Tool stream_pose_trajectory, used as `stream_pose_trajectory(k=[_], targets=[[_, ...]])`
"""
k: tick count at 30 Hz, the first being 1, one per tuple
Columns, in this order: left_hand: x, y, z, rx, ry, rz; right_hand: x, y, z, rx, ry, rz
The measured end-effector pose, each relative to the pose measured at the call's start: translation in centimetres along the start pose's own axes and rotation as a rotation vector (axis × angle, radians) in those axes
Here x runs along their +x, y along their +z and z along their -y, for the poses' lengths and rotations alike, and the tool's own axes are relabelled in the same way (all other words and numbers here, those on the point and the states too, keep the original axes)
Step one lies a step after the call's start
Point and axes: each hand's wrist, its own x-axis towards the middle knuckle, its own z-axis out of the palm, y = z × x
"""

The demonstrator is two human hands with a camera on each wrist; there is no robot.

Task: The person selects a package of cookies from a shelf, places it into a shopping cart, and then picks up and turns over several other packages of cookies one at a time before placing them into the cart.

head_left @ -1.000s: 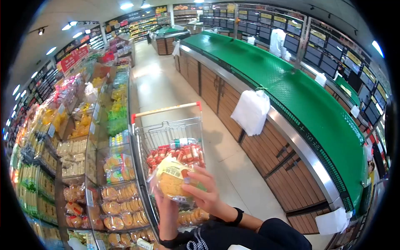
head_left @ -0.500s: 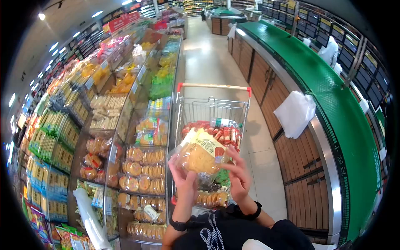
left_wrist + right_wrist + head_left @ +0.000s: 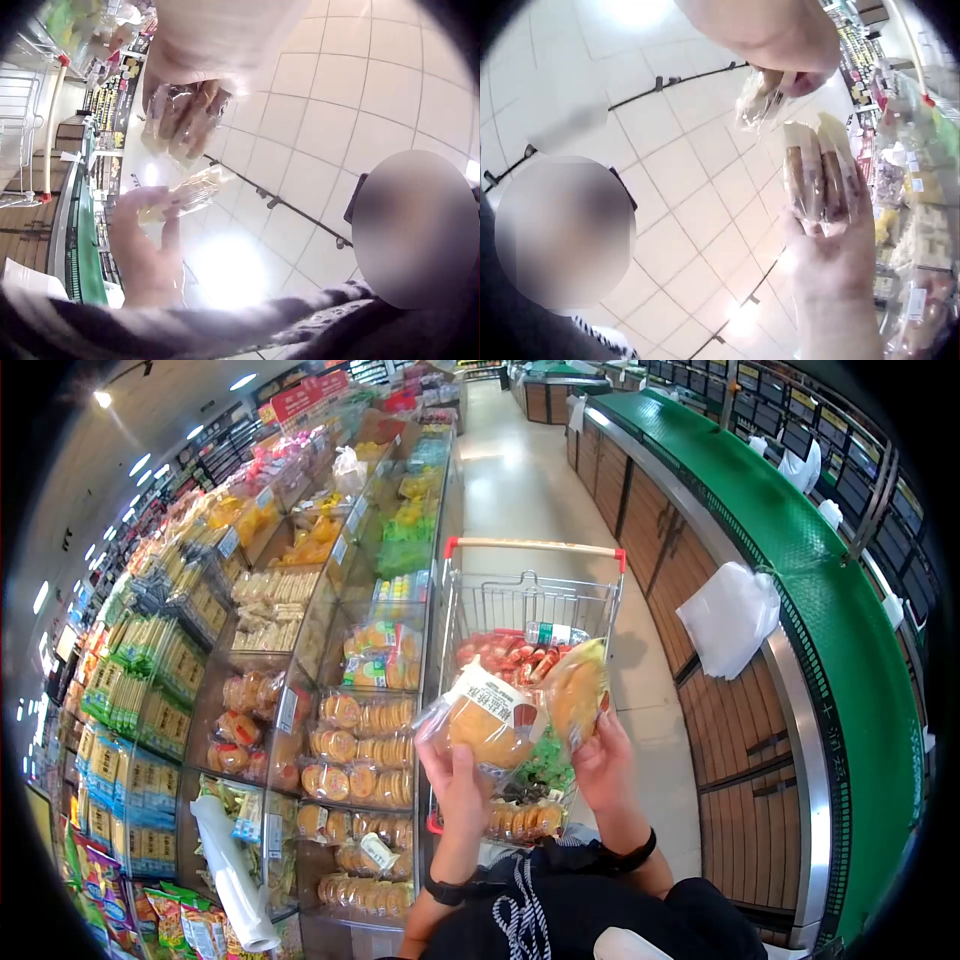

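My left hand (image 3: 455, 760) grips a clear bag of round golden cakes (image 3: 482, 725) with a white and yellow label. It holds the bag over the shopping cart (image 3: 535, 547). My right hand (image 3: 605, 752) holds a second clear pack of cakes (image 3: 578, 695), turned on edge just right of the first. In the left wrist view, the left hand's pack (image 3: 184, 112) hangs near the lens, and the right hand (image 3: 150, 240) is beyond it. In the right wrist view, the right hand's pack (image 3: 761, 101) is at the top. The left hand (image 3: 832, 247) holds the other pack (image 3: 817, 180) below it.
The cart holds red sausage packs (image 3: 500, 655), a bottle (image 3: 550, 632), a green pack (image 3: 545, 770) and biscuits (image 3: 525, 820). Shelves of packed cakes (image 3: 350, 720) run along the left. A green-topped counter (image 3: 800, 560) with hanging white bags (image 3: 735, 615) lines the right. The tiled aisle (image 3: 520, 470) runs ahead.
Both hands were around one bundle of cakes. They have drawn apart, and the right hand now holds its own pack on edge. The view has swung left towards the shelves.
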Motion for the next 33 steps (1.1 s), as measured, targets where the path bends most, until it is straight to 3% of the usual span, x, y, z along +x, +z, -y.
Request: stream_pose_trajectory(k=[2,6,9,15,18,21,24,27,30,33], targets=[[0.1,-0.3,0.2,0.012,0.007,0.008,0.3,-0.4,0.3,-0.002,-0.015,0.101],[0.1,-0.4,0.6,0.016,-0.001,-0.014,0.6,-0.7,1.3,-0.297,-0.010,0.148],[0.0,-0.3,0.8,0.078,0.027,-0.035,0.9,-1.0,1.5,-0.105,0.151,0.020],[0.2,-1.0,1.9,0.167,0.090,-0.088,0.3,2.5,1.1,-0.406,-0.197,0.146],[0.3,-1.0,1.7,0.228,0.126,-0.060,0.8,0.8,2.6,-0.714,0.110,0.205],[0.0,-1.0,1.4,0.254,0.064,-0.081,1.3,-0.6,2.5,-0.932,0.045,0.269],[0.0,-1.4,1.8,0.240,0.076,-0.104,1.2,0.5,3.7,-0.917,0.108,0.270],[0.0,-1.8,2.4,0.206,0.115,-0.113,1.8,0.4,2.8,-0.593,-0.090,0.201],[-0.6,-0.7,2.0,0.202,0.060,-0.122,1.9,1.1,1.2,-0.456,0.050,0.167],[-0.5,-2.4,4.3,0.289,0.147,-0.101,1.6,-0.6,-1.8,-0.891,0.029,0.111]])
